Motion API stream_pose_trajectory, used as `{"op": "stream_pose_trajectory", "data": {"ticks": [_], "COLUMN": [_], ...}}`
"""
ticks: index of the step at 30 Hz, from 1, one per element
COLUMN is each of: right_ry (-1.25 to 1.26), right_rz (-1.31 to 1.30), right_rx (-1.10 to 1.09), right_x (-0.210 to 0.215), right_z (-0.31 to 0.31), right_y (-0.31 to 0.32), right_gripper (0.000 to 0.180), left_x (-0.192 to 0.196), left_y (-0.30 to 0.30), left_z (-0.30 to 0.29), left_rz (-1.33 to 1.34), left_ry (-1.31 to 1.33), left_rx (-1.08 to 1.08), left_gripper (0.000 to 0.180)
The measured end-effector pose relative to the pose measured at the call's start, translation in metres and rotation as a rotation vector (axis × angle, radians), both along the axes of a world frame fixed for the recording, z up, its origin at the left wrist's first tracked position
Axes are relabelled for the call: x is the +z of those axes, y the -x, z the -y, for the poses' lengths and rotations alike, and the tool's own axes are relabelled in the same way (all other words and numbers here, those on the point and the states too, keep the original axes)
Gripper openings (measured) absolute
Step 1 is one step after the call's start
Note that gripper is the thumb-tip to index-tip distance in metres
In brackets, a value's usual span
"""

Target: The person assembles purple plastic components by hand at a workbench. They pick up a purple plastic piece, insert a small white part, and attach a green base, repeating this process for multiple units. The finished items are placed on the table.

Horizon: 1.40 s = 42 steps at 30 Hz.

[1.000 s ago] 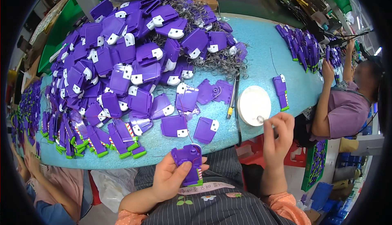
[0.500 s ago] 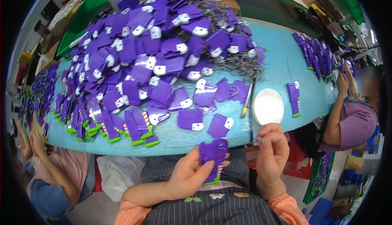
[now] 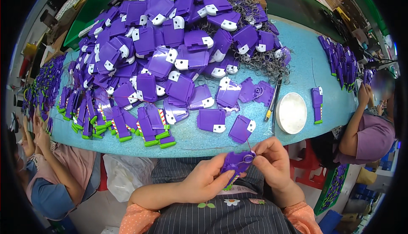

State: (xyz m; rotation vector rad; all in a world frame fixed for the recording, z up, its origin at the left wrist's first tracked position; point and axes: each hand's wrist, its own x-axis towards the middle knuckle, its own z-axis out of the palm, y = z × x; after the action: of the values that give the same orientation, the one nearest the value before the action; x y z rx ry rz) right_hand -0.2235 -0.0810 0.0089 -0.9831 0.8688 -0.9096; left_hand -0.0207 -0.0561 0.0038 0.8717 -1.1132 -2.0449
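My left hand (image 3: 203,179) is closed round a purple plastic housing half (image 3: 235,162) with a green end and a red-and-white striped edge. It is held tilted above my lap, just off the table's near edge. Thumb and forefinger of my right hand (image 3: 272,162) pinch together at a small ring on the housing's upper right end. A thin wire (image 3: 249,144) rises beside those fingertips. Exactly what the pinch encloses is partly hidden. Closest on the table lies a purple cover (image 3: 242,128) with a white corner, beside another flat purple cover (image 3: 211,119).
A large heap of purple covers (image 3: 159,38) fills the table's left and middle, bordered by tangled grey wire springs (image 3: 272,64). Rightward are a pen-like tool (image 3: 268,114), a white round bowl (image 3: 291,113) and a green-ended housing (image 3: 317,105). Co-workers sit at both sides.
My right hand has moved left from the bowl's near edge to the housing. The housing has tilted and shifted slightly right and down, still in my left hand. The view has shifted a little.
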Motion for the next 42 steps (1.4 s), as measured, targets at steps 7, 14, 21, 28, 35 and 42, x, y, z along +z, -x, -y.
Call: {"op": "stream_pose_trajectory", "data": {"ticks": [7,14,21,28,35,42], "right_ry": [-0.308,0.833,0.298,-0.059,-0.026,-0.075], "right_rz": [-0.019,-1.232,-0.583,-0.152,-0.223,-0.141], "right_rx": [0.498,-0.028,0.137,0.212,0.298,0.05], "right_x": [0.013,0.0,0.005,-0.009,-0.01,-0.006], "right_z": [0.028,0.042,0.003,-0.007,-0.005,-0.018], "right_y": [0.028,-0.016,0.0,-0.022,-0.023,-0.028], "right_gripper": [0.018,0.052,0.022,0.023,0.022,0.036], "left_x": [0.009,-0.006,-0.018,-0.015,-0.009,-0.001], "left_y": [-0.005,-0.012,-0.016,-0.009,-0.005,-0.006], "left_z": [0.004,-0.031,-0.041,-0.042,-0.05,-0.039], "left_rz": [0.19,-0.327,-0.199,-0.141,-0.08,0.2], "left_ry": [0.227,-0.184,-0.434,-0.344,-0.263,-0.026], "left_rx": [-0.392,0.12,0.155,0.093,0.151,0.159], "left_gripper": [0.029,0.039,0.053,0.05,0.043,0.028]}}
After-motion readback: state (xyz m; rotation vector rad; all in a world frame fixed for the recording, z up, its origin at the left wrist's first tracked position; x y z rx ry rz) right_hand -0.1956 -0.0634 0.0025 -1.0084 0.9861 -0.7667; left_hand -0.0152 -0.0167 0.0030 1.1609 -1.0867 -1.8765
